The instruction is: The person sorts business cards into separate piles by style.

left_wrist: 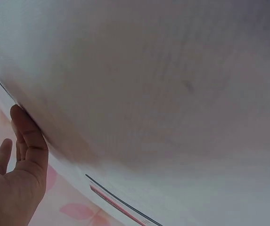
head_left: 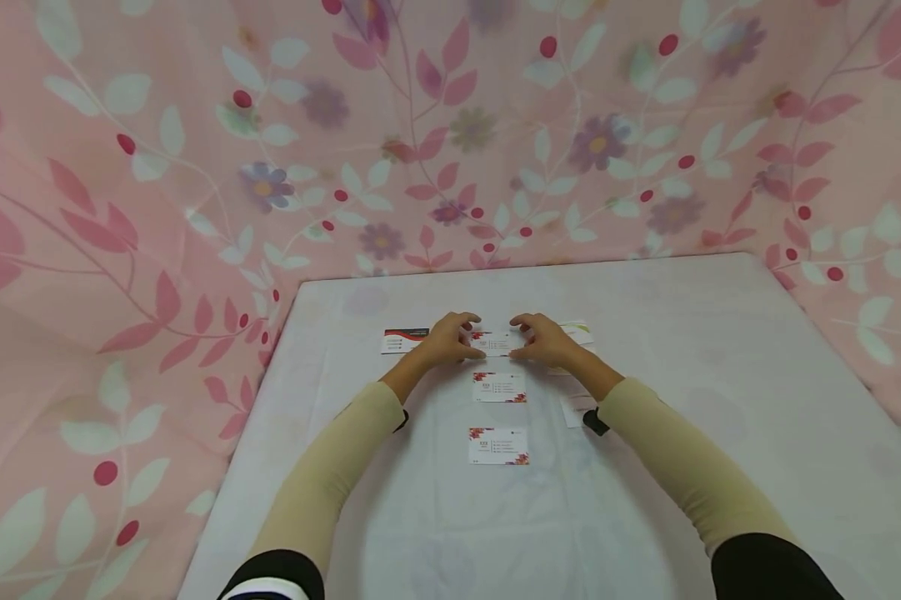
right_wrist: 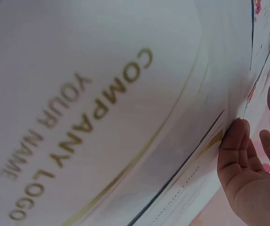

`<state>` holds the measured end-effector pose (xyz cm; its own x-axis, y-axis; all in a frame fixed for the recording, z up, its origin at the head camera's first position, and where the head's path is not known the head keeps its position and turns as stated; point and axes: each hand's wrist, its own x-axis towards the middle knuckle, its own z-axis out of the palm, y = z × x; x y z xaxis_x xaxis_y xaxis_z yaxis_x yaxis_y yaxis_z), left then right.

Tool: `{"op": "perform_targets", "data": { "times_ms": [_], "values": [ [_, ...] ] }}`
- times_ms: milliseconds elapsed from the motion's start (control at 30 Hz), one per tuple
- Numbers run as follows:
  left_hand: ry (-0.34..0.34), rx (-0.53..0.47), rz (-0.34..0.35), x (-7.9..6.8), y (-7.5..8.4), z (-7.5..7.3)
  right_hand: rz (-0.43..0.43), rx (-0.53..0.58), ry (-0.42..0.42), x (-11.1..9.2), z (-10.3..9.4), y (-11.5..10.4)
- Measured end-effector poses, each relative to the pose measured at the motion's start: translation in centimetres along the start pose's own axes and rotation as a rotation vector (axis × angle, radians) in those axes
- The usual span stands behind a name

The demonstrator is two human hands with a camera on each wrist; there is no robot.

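Note:
A white business card [head_left: 495, 343] with red flower corners lies flat on the white-covered table, in the middle of its far part. My left hand [head_left: 452, 337] is at the card's left end and my right hand [head_left: 542, 340] at its right end. On both hands, thumb and fingers are spread apart at the card's corners. In the left wrist view the left hand [left_wrist: 24, 165] has its fingertips against the table; the right wrist view shows the right hand [right_wrist: 250, 169] likewise. Whether the fingertips press on the card cannot be told.
Two matching cards, the middle one [head_left: 498, 387] and the near one [head_left: 498, 447], lie in line below. A black-and-red card [head_left: 405, 340] is at left. Several cards, one lettered COMPANY LOGO [right_wrist: 102, 113], lie at right, partly hidden by my right arm. Floral cloth [head_left: 450, 150] hangs behind.

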<state>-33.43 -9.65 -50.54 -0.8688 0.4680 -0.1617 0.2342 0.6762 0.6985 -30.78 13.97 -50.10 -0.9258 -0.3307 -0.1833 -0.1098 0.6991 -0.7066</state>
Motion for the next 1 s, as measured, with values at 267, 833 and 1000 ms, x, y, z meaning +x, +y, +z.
{"op": "perform_targets", "data": {
  "times_ms": [267, 833, 1000],
  "values": [
    [0.002, 0.115, -0.036, 0.5, -0.3, 0.5, -0.019, -0.099, 0.009, 0.9, 0.8, -0.3],
    [0.024, 0.138, -0.057, 1.2, -0.6, 0.3, 0.001, -0.228, 0.026, 2.1, 1.3, -1.4],
    [0.018, 0.170, -0.035, 1.3, -0.6, 0.2, -0.004, -0.224, 0.032, 2.4, 1.3, -1.4]
  ]
}}
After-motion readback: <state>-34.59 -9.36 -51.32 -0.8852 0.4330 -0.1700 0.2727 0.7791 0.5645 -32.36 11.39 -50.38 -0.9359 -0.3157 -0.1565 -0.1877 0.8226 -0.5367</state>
